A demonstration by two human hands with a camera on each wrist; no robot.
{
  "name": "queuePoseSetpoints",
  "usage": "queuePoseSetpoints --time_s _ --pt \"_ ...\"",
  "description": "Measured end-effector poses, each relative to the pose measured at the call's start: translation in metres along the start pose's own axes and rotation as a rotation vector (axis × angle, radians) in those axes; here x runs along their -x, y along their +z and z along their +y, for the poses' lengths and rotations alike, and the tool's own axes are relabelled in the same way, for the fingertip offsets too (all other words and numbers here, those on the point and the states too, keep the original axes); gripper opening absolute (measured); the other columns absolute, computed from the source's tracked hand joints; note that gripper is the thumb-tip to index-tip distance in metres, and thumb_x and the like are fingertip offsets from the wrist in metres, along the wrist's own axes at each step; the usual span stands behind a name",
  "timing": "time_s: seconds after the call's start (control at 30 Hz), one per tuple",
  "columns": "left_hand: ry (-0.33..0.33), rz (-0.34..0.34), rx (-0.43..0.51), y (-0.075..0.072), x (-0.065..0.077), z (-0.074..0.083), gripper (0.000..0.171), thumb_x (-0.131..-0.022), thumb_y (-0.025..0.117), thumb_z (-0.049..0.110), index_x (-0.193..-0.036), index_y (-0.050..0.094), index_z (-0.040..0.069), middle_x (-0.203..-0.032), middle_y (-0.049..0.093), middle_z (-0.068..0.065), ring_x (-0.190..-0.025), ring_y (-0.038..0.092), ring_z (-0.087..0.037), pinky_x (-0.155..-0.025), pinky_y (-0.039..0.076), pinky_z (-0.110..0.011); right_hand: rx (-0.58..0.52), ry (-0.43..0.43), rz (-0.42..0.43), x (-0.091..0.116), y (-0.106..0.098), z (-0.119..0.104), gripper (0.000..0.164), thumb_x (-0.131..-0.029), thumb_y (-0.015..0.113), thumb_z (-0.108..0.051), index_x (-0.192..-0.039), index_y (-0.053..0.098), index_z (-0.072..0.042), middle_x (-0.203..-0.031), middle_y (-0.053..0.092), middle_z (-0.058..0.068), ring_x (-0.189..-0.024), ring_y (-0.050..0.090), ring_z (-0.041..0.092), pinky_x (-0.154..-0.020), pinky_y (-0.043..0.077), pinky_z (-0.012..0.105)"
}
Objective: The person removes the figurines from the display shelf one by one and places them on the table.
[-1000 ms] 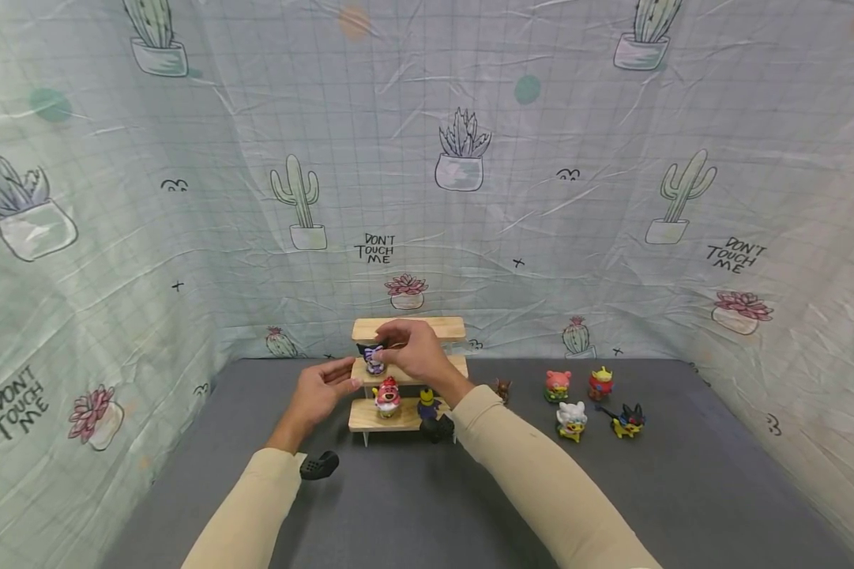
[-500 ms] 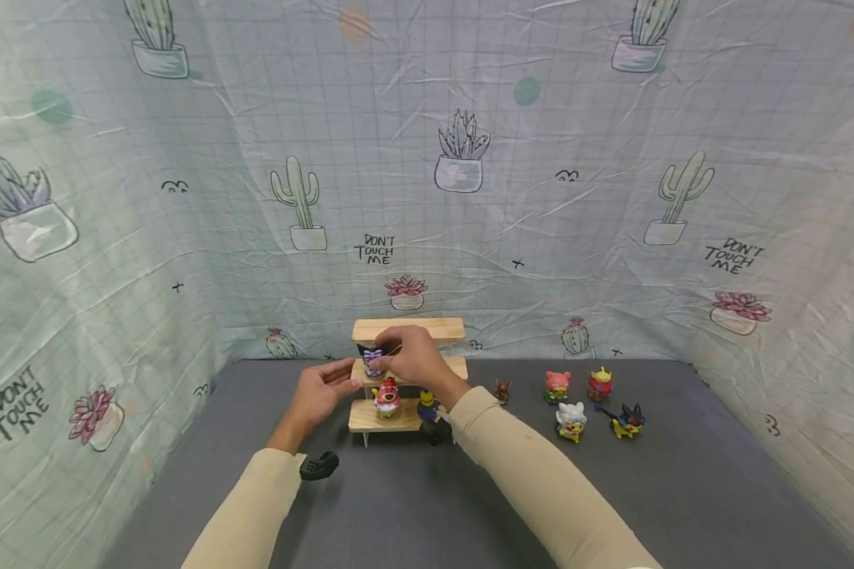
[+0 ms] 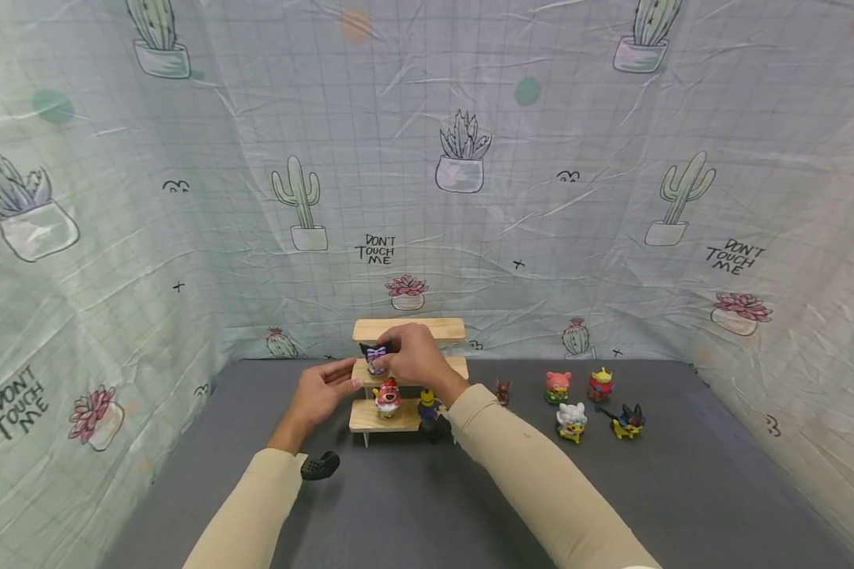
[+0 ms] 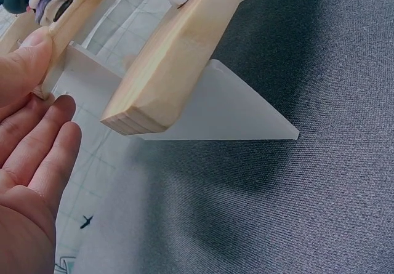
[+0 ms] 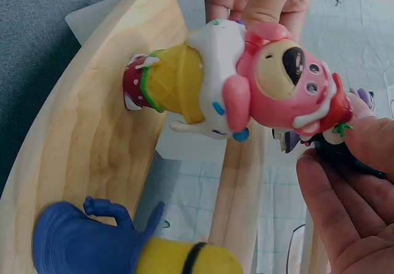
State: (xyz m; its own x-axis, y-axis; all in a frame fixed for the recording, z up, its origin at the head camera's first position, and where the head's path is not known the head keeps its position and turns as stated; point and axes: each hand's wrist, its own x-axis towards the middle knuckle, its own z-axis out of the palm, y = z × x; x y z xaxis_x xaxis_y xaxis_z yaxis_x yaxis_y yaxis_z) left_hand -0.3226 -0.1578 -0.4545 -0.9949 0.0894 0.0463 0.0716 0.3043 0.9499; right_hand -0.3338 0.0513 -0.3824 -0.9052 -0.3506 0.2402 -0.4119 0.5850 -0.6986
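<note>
My right hand [image 3: 418, 353] pinches a black-and-purple figurine [image 3: 375, 359] with a purple bow, between thumb and fingers. The figurine is upright at the left end of the middle tier of a wooden display stand [image 3: 366, 416]; whether its base touches the wood is hard to tell. My left hand [image 4: 31, 138] holds that tier's left end, thumb on the plank and fingers below. On the lowest tier stand a pink bear figurine [image 5: 289, 83] with a strawberry cap and a yellow-and-blue figurine [image 5: 92, 240], partly covered by the right arm in the head view.
Right of the stand are a small brown figurine [image 3: 502, 391], a pink one [image 3: 558, 386], a red-and-blue one [image 3: 600, 385], a white-headed one [image 3: 572, 421] and a black-and-yellow one [image 3: 627, 421]. Printed cloth [image 3: 512, 300] hangs behind the grey tabletop [image 3: 370, 514].
The black-and-purple figurine has shifted and turned slightly in my right hand, its bow now facing more to the front. My left hand has stayed at the stand's end.
</note>
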Motion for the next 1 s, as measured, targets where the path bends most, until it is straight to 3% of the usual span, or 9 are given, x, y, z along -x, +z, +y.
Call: queuePoseSetpoints --time_s 0.27,0.57,0.77,1.0 --pt "-0.012 0.021 -0.013 0.003 -0.001 0.0 0.054 -0.098 0.073 0.009 -0.148 0.056 -0.001 -0.148 0.059 -0.024 -0.141 0.057 -0.037 -0.112 0.055 -0.044 0.028 -0.035 0.05 0.005 -0.013 0.001 0.024 -0.092 0.081 -0.015 -0.115 0.08 -0.008 -0.112 0.08 0.01 -0.095 0.074 0.021 -0.082 0.064 0.033" --pt "-0.002 0.035 -0.009 0.003 -0.001 -0.003 0.054 -0.097 0.073 0.005 -0.147 0.056 -0.002 -0.148 0.058 -0.026 -0.14 0.057 -0.039 -0.108 0.057 -0.041 -0.003 0.032 0.064 0.015 -0.029 0.002 0.025 -0.092 0.081 -0.017 -0.116 0.08 -0.011 -0.11 0.079 0.009 -0.095 0.073 0.022 -0.079 0.062 0.034" --pt "0.003 0.037 -0.021 0.002 -0.001 -0.003 0.054 -0.097 0.073 0.006 -0.148 0.056 -0.002 -0.149 0.058 -0.025 -0.141 0.056 -0.039 -0.109 0.056 -0.042 -0.012 0.007 0.079 0.025 -0.039 0.004 0.024 -0.091 0.082 -0.015 -0.115 0.081 -0.008 -0.107 0.08 0.011 -0.091 0.074 0.021 -0.074 0.062 0.03" --pt "-0.009 0.038 -0.04 0.004 0.0 -0.001 0.054 -0.098 0.073 0.008 -0.148 0.056 -0.001 -0.15 0.057 -0.024 -0.141 0.056 -0.039 -0.111 0.055 -0.044 -0.012 0.018 0.091 0.037 -0.052 0.008 0.023 -0.09 0.082 -0.014 -0.112 0.081 -0.009 -0.108 0.079 0.01 -0.091 0.074 0.021 -0.076 0.062 0.033"
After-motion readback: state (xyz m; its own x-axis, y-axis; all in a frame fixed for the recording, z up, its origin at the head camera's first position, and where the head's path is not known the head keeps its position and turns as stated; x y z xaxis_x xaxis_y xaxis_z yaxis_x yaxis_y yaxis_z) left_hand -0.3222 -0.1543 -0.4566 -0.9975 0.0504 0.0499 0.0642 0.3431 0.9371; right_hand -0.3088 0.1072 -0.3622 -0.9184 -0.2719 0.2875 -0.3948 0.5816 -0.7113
